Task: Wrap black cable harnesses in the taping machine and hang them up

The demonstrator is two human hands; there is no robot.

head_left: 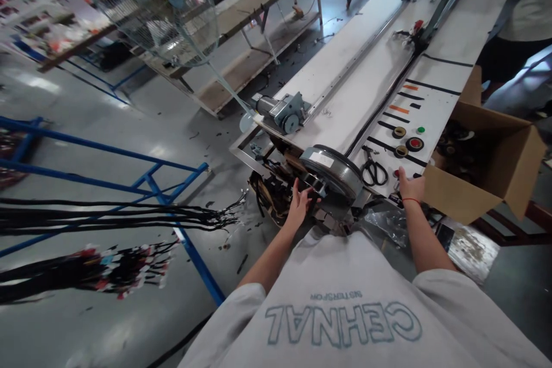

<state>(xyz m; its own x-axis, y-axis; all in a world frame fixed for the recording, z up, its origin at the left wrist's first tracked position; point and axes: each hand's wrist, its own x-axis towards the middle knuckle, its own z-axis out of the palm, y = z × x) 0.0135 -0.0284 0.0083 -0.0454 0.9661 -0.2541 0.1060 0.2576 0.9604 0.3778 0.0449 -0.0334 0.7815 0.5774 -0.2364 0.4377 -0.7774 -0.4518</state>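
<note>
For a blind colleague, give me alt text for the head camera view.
A person's left hand touches a round metal wheel at the end of a long white machine table, while the right hand rests by scissors and push buttons. An open cardboard box sits alongside.

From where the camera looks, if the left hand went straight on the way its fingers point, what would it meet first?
Probably the round grey wheel on the machine's end: the left hand already reaches its lower edge, fingertips seemingly touching. Depth is unclear.

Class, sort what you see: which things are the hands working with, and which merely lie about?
In hand: left hand at the round wheel; right hand on the white table edge.
Lying about: scissors, cardboard box, fan, black cords.
</note>
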